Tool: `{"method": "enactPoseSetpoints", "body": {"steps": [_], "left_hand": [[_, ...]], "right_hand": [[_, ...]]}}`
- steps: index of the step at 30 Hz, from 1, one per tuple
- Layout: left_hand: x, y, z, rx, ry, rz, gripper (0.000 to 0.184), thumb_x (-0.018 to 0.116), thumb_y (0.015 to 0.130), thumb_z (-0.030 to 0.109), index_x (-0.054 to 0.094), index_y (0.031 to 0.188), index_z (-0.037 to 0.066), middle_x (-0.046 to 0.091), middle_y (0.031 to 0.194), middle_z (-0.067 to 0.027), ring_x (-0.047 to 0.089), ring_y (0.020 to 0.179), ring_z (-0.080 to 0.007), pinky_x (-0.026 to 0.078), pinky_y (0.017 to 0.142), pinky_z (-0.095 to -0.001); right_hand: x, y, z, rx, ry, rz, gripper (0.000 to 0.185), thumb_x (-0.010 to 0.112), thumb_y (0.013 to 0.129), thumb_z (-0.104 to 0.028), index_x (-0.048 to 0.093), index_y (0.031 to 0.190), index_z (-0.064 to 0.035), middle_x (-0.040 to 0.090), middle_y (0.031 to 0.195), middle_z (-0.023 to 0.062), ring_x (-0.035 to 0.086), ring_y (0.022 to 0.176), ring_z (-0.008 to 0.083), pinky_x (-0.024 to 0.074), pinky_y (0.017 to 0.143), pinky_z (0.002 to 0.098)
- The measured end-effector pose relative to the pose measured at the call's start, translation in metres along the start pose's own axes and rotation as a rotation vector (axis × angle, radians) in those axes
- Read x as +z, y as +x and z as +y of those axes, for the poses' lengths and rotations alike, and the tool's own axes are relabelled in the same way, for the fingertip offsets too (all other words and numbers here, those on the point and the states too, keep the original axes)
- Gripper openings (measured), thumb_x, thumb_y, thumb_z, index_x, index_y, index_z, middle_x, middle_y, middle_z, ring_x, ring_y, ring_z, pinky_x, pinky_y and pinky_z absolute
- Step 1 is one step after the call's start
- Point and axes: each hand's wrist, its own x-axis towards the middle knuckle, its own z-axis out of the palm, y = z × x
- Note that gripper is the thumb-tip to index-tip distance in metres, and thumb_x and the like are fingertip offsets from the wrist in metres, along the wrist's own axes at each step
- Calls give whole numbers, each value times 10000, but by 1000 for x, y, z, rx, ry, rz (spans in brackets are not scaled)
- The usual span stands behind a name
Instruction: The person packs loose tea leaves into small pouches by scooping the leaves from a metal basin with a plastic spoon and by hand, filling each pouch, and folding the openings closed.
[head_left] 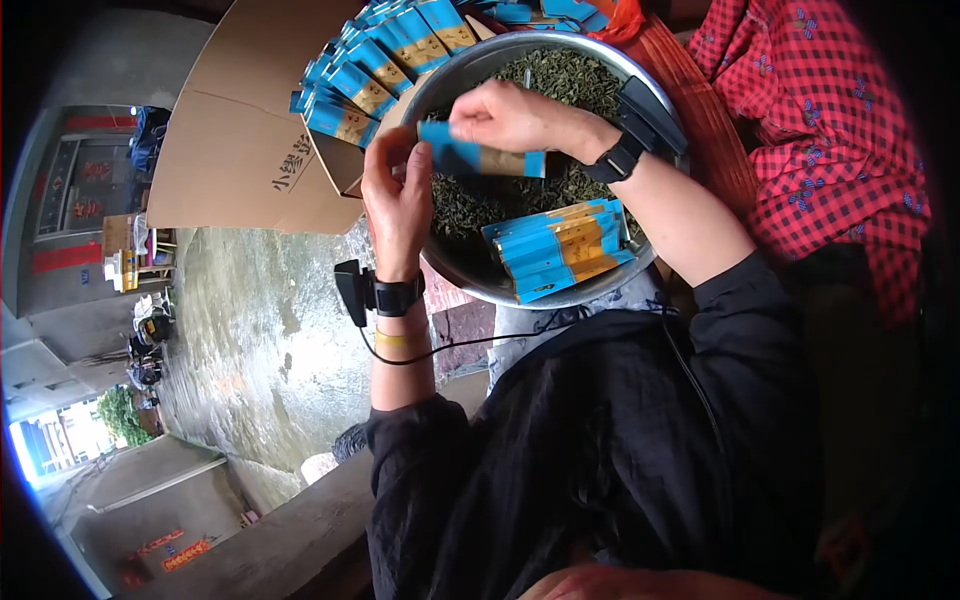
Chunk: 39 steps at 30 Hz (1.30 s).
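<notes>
A blue and gold packet lies across the space between my hands, above a metal basin of dark green dried leaves. My left hand is closed at the packet's left end, with thumb and forefinger curled together. Over the packet's blue part, my right hand is closed in a pinch; its fingertips are slightly blurred. Inside the basin, a fanned stack of flat blue and gold packets rests on the leaves near my body. Whether the packet in my hands has leaves inside is hidden.
Left of the basin stands an open cardboard box, with many blue packets heaped beside the basin. A black object sits at the basin's right rim. Red checked cloth lies to the right. A cable runs from my left wrist.
</notes>
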Motion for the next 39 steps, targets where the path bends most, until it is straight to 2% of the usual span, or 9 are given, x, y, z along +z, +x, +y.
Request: {"method": "enactPoseSetpoints", "body": {"steps": [2, 5, 9, 10, 12, 18, 23, 29, 39], "left_hand": [[4, -2, 3, -48, 15, 14, 349, 624, 923, 126, 533, 1227, -19, 647, 1056, -107, 613, 945, -145, 485, 832, -272], [11, -7, -5, -185, -279, -188, 390, 606, 938, 105, 493, 1283, -37, 615, 1162, -87, 572, 1049, -145, 445, 916, -267], [22, -13, -2, -223, -434, -203, 445, 622, 934, 107, 436, 1319, -15, 589, 1187, -95, 562, 1063, -155, 460, 900, -279], [22, -13, 2, -215, -432, -199, 445, 622, 934, 107, 436, 1319, -15, 589, 1187, -95, 562, 1063, -155, 460, 900, -279], [22, -12, 7, -143, -462, -129, 447, 644, 924, 124, 437, 1296, -13, 595, 1154, -83, 570, 1035, -149, 468, 877, -267], [19, -8, 9, -146, -220, -70, 325, 621, 919, 96, 519, 1206, -18, 609, 1054, -77, 585, 946, -157, 483, 814, -287], [17, -8, 23, 26, 25, -4, 448, 605, 912, 84, 446, 1316, -30, 616, 1097, -192, 621, 999, -250, 489, 846, -331], [13, -13, 8, 81, 297, -64, 544, 673, 846, 69, 435, 1327, -22, 603, 1127, -220, 608, 1062, -315, 465, 915, -366], [6, -18, -28, -124, -139, -192, 573, 719, 761, 53, 492, 1281, -25, 612, 1164, -137, 591, 1074, -221, 449, 941, -322]], "right_hand": [[2, 4, 1, 54, 30, 124, 224, 629, 914, -220, 660, 938, 1, 658, 745, 35, 575, 716, 69, 478, 655, 274], [14, 11, 11, -165, 194, 344, 214, 665, 874, -231, 688, 918, -23, 679, 751, 64, 626, 705, 101, 494, 656, 286], [26, 5, -10, -110, 384, 257, 277, 646, 899, -230, 669, 1058, -5, 696, 847, 85, 650, 801, 136, 516, 747, 296], [30, 6, -12, -259, 233, 341, 320, 602, 939, -268, 656, 1105, 0, 693, 957, 109, 652, 906, 171, 504, 827, 300], [34, 5, -17, -268, 398, 246, 377, 534, 980, -316, 629, 1165, -2, 660, 1096, 145, 616, 1051, 188, 461, 922, 305], [28, -2, -31, -84, 656, 1, 434, 410, 1034, -304, 502, 1334, -5, 551, 1300, 76, 459, 1254, 151, 338, 1075, 295], [26, 2, -27, -129, 712, 27, 391, 495, 1008, -279, 545, 1285, -8, 587, 1231, 50, 509, 1177, 120, 395, 1014, 269], [18, 0, -24, -28, 649, -76, 444, 615, 940, -329, 576, 1249, -12, 632, 1127, 37, 553, 1062, 93, 435, 934, 252], [24, -2, -16, 42, 604, -131, 489, 583, 952, -386, 561, 1297, -40, 621, 1169, 41, 546, 1102, 109, 425, 969, 263]]}}
